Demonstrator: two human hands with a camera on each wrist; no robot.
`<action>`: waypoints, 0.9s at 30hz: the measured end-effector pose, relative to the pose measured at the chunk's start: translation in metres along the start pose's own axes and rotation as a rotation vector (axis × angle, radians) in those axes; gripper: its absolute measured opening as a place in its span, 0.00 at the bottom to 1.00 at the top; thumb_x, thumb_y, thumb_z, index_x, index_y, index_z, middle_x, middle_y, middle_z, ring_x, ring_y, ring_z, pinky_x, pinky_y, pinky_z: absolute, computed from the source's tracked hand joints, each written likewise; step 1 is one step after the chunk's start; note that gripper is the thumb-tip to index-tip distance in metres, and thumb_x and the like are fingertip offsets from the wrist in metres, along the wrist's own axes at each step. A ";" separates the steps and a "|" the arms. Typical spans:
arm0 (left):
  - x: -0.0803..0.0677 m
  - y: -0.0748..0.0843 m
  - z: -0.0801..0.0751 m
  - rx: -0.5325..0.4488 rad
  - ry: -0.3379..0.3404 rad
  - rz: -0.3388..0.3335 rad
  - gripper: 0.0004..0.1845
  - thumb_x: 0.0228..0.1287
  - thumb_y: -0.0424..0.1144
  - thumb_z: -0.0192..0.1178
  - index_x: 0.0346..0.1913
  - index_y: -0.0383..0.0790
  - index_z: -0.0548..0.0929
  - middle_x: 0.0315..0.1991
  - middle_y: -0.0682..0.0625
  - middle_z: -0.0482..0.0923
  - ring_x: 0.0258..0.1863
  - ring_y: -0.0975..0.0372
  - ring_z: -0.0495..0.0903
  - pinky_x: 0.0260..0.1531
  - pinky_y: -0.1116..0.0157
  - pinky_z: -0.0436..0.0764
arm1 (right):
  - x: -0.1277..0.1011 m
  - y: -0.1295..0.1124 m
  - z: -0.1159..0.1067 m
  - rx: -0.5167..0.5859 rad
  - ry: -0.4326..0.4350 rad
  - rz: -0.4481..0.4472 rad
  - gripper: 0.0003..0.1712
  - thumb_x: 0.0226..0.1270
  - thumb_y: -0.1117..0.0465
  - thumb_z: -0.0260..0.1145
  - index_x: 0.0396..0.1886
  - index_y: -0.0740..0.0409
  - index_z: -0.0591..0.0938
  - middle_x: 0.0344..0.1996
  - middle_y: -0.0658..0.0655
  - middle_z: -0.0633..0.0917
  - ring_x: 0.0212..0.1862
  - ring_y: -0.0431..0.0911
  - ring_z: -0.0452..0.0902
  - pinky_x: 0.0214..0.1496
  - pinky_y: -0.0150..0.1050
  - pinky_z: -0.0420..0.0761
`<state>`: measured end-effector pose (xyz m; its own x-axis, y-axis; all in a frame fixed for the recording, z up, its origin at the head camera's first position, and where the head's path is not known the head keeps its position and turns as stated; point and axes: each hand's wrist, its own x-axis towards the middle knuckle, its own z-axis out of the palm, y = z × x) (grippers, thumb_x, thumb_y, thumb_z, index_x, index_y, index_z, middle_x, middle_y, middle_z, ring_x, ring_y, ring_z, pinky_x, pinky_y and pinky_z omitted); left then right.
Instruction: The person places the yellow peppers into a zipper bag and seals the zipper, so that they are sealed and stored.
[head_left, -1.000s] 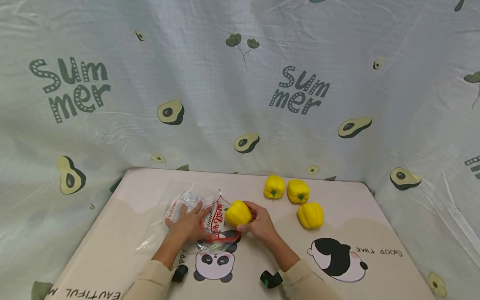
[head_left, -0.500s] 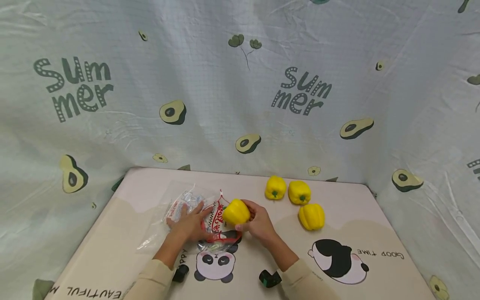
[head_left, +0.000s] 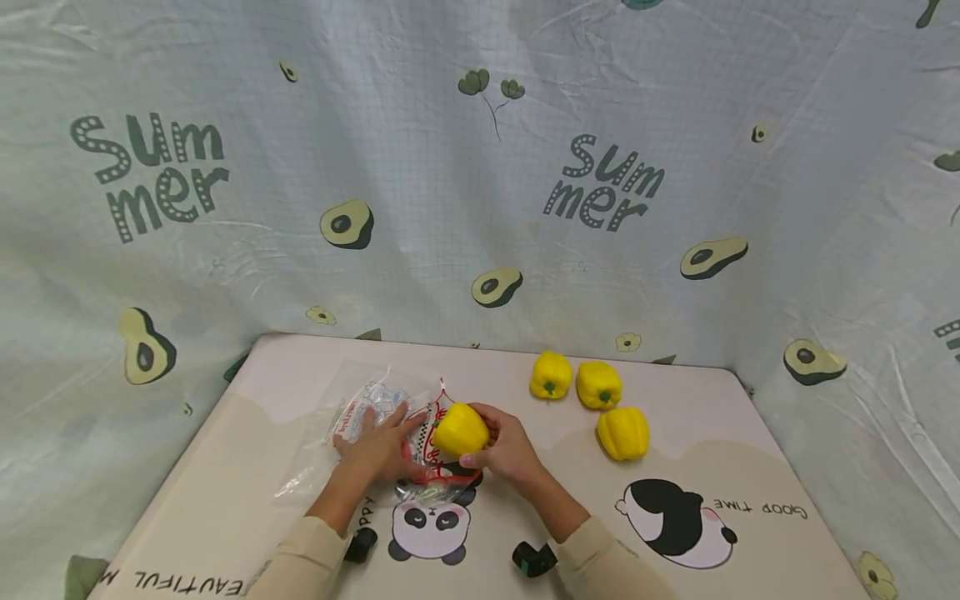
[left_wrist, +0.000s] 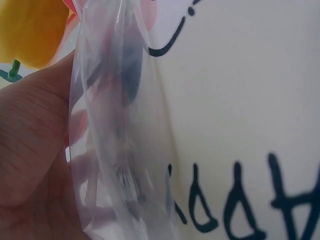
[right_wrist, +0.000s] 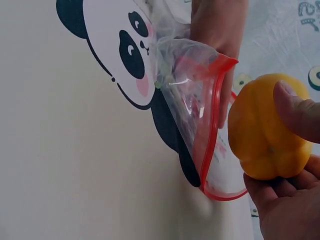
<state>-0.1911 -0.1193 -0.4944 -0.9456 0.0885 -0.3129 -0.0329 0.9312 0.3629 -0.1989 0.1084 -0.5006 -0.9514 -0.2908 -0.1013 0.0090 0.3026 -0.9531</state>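
A clear zip bag (head_left: pixel 390 433) with a red rim and printed lettering lies on the mat; its mouth (right_wrist: pixel 212 150) gapes toward the right. My left hand (head_left: pixel 378 446) rests on the bag, and the thumb seems to hold the rim. The left wrist view shows the plastic (left_wrist: pixel 117 150) against the palm. My right hand (head_left: pixel 506 446) grips a yellow bell pepper (head_left: pixel 459 429), thumb on top (right_wrist: pixel 297 112), right at the bag's mouth. The pepper (right_wrist: pixel 267 130) sits just outside the red rim.
Three more yellow peppers lie at the back right of the mat: one (head_left: pixel 550 375), a second (head_left: pixel 597 384) and a third (head_left: pixel 622 432). Panda prints (head_left: pixel 431 525) mark the mat. Avocado-patterned cloth walls (head_left: pixel 480 167) enclose the table on three sides.
My right hand has carried the pepper a little to the left, closer to the bag's mouth. The left hand has stayed on the bag.
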 end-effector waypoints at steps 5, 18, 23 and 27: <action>0.001 -0.001 0.001 0.005 -0.004 0.002 0.52 0.51 0.58 0.78 0.80 0.61 0.65 0.85 0.46 0.52 0.82 0.28 0.38 0.62 0.13 0.40 | 0.003 0.000 0.004 -0.014 -0.017 -0.032 0.45 0.53 0.73 0.79 0.73 0.57 0.75 0.67 0.60 0.82 0.63 0.56 0.80 0.74 0.57 0.77; -0.003 0.000 0.000 -0.018 -0.003 0.008 0.53 0.50 0.56 0.79 0.80 0.60 0.65 0.85 0.45 0.53 0.82 0.27 0.39 0.61 0.12 0.39 | 0.014 0.001 0.015 -0.039 -0.033 -0.050 0.45 0.54 0.72 0.79 0.73 0.56 0.74 0.67 0.59 0.82 0.65 0.57 0.80 0.75 0.58 0.75; -0.002 -0.002 0.001 -0.029 -0.003 0.019 0.54 0.49 0.54 0.80 0.80 0.59 0.65 0.85 0.46 0.53 0.81 0.26 0.38 0.60 0.12 0.38 | 0.016 0.001 0.016 -0.049 -0.014 -0.044 0.45 0.55 0.71 0.79 0.74 0.56 0.74 0.68 0.59 0.81 0.65 0.57 0.79 0.76 0.59 0.74; -0.002 -0.003 0.000 -0.027 -0.011 0.030 0.55 0.48 0.54 0.81 0.80 0.58 0.65 0.85 0.47 0.53 0.81 0.26 0.37 0.60 0.12 0.38 | 0.018 0.004 0.015 -0.062 0.012 -0.029 0.45 0.55 0.70 0.79 0.74 0.55 0.74 0.68 0.58 0.81 0.65 0.57 0.78 0.77 0.60 0.73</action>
<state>-0.1895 -0.1225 -0.4947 -0.9428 0.1204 -0.3109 -0.0131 0.9184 0.3954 -0.2109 0.0903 -0.5102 -0.9545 -0.2897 -0.0705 -0.0372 0.3503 -0.9359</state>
